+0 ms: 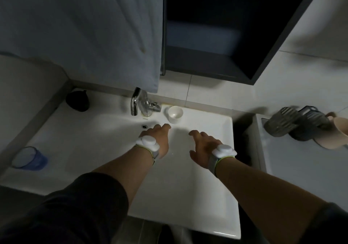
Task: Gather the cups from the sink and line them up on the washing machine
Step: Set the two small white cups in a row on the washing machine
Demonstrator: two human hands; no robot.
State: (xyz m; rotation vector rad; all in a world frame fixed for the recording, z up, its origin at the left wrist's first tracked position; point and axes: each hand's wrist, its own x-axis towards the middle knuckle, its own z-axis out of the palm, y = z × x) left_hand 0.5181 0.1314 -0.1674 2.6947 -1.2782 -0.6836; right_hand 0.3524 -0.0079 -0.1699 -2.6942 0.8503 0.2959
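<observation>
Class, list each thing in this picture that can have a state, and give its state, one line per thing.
White cup: upright, empty, on the sink rim.
Blue cup: upright, at the sink's left edge.
Tap: off, no water visible.
Left hand: open, holding nothing.
Right hand: open, holding nothing.
Cabinet: open.

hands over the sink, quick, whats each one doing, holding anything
Left hand: open, holding nothing, fingers stretched toward the white cup without touching it.
Right hand: open, fingers spread, holding nothing, above the sink.
</observation>
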